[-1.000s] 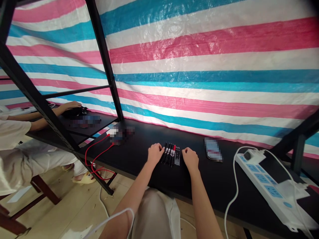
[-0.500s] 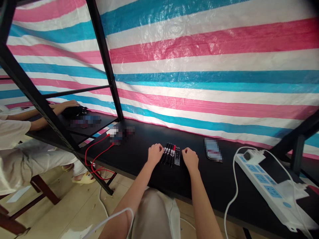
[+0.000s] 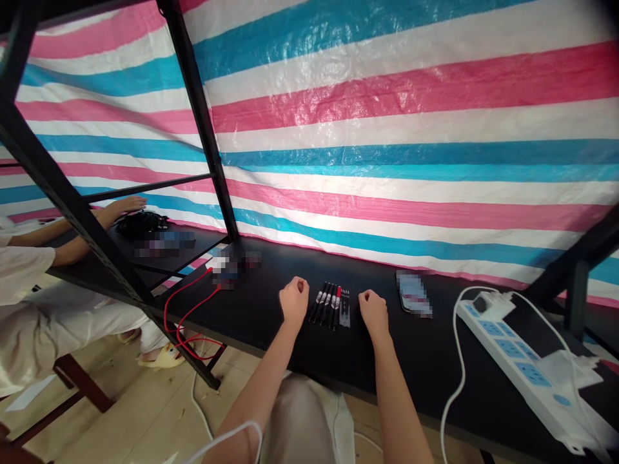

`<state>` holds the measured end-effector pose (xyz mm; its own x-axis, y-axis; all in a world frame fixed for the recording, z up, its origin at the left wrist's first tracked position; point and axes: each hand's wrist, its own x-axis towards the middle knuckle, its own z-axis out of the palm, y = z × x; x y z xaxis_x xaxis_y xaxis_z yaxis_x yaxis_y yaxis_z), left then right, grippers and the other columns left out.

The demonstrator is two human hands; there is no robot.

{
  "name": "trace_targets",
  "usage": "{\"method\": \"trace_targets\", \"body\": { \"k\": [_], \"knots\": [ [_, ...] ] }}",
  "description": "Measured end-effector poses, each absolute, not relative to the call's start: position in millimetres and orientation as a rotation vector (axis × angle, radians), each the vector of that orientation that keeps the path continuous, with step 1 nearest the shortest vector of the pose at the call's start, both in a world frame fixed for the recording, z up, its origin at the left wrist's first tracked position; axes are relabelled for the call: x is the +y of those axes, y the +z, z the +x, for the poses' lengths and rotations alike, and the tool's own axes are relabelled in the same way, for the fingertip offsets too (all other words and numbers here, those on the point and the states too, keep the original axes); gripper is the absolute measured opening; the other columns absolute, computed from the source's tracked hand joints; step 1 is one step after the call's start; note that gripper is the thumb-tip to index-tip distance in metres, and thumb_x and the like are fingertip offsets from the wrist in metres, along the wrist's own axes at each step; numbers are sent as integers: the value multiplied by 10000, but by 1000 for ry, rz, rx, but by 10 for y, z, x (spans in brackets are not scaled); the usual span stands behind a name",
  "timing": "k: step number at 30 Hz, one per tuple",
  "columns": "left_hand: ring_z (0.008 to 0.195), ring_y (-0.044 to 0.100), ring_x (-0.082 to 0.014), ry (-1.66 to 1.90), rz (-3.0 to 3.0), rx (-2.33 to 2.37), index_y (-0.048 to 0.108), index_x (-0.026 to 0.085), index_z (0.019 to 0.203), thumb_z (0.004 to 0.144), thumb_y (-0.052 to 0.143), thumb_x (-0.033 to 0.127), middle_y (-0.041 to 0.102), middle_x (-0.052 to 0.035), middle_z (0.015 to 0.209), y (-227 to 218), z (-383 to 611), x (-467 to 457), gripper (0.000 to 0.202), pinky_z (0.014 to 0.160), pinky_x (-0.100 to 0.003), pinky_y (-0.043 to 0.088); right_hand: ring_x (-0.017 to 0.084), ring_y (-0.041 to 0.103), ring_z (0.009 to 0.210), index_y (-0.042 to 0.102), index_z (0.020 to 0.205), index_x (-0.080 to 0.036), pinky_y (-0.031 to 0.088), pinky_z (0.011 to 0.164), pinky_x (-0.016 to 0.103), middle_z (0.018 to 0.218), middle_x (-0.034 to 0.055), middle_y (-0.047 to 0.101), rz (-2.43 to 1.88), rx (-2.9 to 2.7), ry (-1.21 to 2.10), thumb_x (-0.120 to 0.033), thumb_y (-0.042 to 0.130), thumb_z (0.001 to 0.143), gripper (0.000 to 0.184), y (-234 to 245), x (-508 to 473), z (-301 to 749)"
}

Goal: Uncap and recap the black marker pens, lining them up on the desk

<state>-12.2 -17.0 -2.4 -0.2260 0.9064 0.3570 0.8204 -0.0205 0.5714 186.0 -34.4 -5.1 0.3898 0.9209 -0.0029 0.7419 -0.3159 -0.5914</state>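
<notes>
Several black pens (image 3: 327,304) lie side by side on the black table, one with a red part near its top. At their right end are several thin refills (image 3: 344,303) with a clear sleeve around their lower part. My left hand (image 3: 294,301) rests on the table just left of the pens, its fingers curled into a loose fist with nothing seen in it. On the other side, right of the refills, my right hand (image 3: 373,312) is likewise curled closed and apart from them. Neither hand touches the row.
A phone (image 3: 414,293) lies beyond my right hand. Farther right is a white power strip (image 3: 525,367) with plugs and a white cable. Red cables (image 3: 180,303) run to blurred items at left. A co-worker's hand (image 3: 123,206) is over black cables beyond the metal frame (image 3: 206,122).
My left hand has moved left, off the edge of the pen row, and my right hand has shifted slightly right. The pens look unchanged. The co-worker's hand has lifted from the black cables.
</notes>
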Motion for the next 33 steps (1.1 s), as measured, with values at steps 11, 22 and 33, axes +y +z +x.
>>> {"method": "trace_targets", "body": {
  "k": [11, 22, 33],
  "knots": [
    [650, 558, -110, 1139, 1749, 2048, 559, 200, 796, 834, 402, 294, 611, 14, 695, -131, -120, -85, 187, 602, -213, 342, 167, 548, 688, 619, 804, -186, 355, 595, 231, 742, 60, 601, -2126, -1397, 461, -323, 343, 801, 308, -96, -331, 1889],
    [732, 576, -125, 970, 1777, 1987, 563, 195, 790, 833, 425, 319, 622, 0, 737, -147, -70, -87, 191, 649, -230, 362, 183, 560, 778, 635, 886, -215, 354, 608, 239, 850, 61, 616, -2226, -1487, 390, -381, 378, 812, 315, -60, -380, 1800],
    [854, 541, -168, 845, 1995, 1876, 557, 202, 705, 741, 536, 405, 600, 4, 768, -95, -46, -130, 208, 755, -291, 348, 194, 568, 794, 626, 828, -255, 365, 612, 256, 837, 19, 619, -2271, -1545, 347, -472, 463, 748, 282, 16, -425, 1725]
  ]
}}
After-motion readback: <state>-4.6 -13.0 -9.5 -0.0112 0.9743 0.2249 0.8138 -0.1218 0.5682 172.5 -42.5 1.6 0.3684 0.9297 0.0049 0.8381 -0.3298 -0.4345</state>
